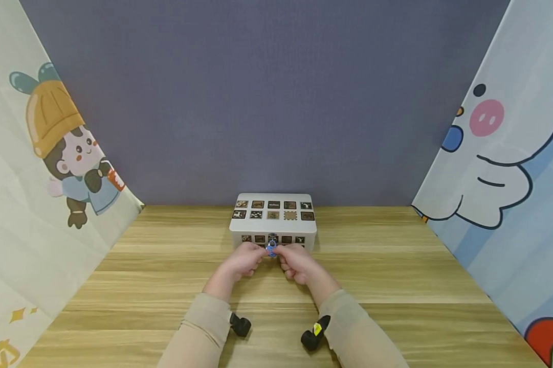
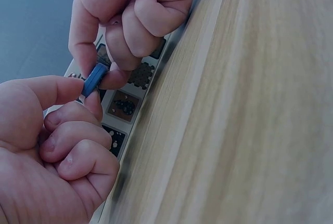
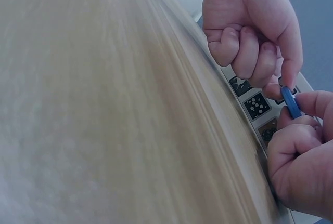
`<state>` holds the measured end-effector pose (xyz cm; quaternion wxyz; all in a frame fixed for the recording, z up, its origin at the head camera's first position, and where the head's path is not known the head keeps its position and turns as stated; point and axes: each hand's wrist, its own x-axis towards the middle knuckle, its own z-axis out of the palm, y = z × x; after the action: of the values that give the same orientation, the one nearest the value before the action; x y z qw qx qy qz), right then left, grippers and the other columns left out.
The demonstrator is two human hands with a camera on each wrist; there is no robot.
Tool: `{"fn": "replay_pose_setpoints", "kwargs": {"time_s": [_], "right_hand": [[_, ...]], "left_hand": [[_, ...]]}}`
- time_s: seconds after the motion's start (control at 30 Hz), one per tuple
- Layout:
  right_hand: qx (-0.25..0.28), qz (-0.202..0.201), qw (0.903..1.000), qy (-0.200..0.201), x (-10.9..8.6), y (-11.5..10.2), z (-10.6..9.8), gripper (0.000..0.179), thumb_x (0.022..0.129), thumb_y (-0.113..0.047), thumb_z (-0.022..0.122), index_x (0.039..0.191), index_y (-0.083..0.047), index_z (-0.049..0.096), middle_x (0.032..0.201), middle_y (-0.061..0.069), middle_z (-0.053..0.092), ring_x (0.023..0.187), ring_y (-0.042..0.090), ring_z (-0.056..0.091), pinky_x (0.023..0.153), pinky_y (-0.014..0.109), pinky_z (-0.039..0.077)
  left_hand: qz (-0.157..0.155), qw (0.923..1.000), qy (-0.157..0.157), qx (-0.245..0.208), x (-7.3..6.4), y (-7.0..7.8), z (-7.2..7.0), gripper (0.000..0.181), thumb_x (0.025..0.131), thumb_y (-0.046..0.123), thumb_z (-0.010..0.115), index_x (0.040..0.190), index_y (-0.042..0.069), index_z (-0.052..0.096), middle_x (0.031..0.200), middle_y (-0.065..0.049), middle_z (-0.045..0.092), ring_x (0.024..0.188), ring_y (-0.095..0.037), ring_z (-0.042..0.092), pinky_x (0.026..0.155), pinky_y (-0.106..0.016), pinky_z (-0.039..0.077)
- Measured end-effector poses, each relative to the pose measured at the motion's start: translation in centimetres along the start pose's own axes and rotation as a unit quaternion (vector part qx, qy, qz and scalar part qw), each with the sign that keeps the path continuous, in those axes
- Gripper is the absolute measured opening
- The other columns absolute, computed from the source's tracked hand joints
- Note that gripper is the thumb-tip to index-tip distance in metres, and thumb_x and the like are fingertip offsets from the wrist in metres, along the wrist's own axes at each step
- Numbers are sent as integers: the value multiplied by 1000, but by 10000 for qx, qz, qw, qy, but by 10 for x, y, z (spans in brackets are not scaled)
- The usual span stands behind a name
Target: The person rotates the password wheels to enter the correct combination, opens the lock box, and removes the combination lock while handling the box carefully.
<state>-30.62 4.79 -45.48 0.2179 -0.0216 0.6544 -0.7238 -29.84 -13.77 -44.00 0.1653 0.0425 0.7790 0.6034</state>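
Observation:
A small blue padlock (image 1: 271,250) hangs at the front latch (image 1: 272,236) of a white box (image 1: 273,225) printed with brown and black picture squares. From the left, my left hand (image 1: 245,259) pinches the padlock between thumb and forefinger. Opposite it, my right hand (image 1: 299,262) pinches the padlock's other side. Both wrist views show the blue padlock body (image 2: 95,80) edge-on between the fingertips, the other fingers curled into the palms. Fingers cover part of the box front. Whether the shackle is locked cannot be told.
The box stands on a wood-grain table (image 1: 373,286), close to a dark grey-blue back panel (image 1: 276,102). Cartoon-printed white cloths hang along the left side (image 1: 9,204) and the right side (image 1: 534,230). Black wrist devices (image 1: 241,325) sit by both sleeves.

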Motion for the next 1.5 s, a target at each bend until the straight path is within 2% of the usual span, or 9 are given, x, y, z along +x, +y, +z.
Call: {"fn": "replay_pose_setpoints", "kwargs": {"time_s": [0.37,0.7,1.0,1.27,1.5], "right_hand": [[6,33,10000,-63,-1,0,1,21,96,-21,62,88,-1,60,54,-7,35,43,4,26,38,18,23],[-64,39,9999,-84,-1,0,0,25,96,-23,61,80,-4,57,52,-7,35,43,5,26,38,18,23],[-85,69,9999,-54,-2,0,1,25,96,-24,61,81,-4,57,53,-8,34,43,5,26,38,18,23],[-71,86,9999,-42,-1,0,0,23,96,-24,62,90,-1,62,54,-7,35,44,5,27,38,18,24],[275,193,9994,64,-1,-3,-3,25,99,-26,60,85,-6,62,56,-9,33,45,3,25,39,17,21]], "left_hand": [[12,10000,5,-20,0,-1,0,28,99,20,60,101,-7,68,57,8,35,44,-6,28,41,-19,25],[-4,10000,35,-9,-2,1,0,30,99,20,60,106,-8,69,59,8,37,46,-6,29,42,-19,25],[-7,9999,53,-105,-4,1,1,29,100,19,59,106,-8,69,58,8,36,45,-6,28,41,-19,25],[-28,9999,102,-102,-3,1,-1,29,99,19,60,106,-7,69,57,8,36,45,-6,27,41,-19,25],[2,9999,126,-67,-1,1,-1,28,99,18,60,105,-7,70,57,8,36,45,-6,27,41,-19,24]]}}
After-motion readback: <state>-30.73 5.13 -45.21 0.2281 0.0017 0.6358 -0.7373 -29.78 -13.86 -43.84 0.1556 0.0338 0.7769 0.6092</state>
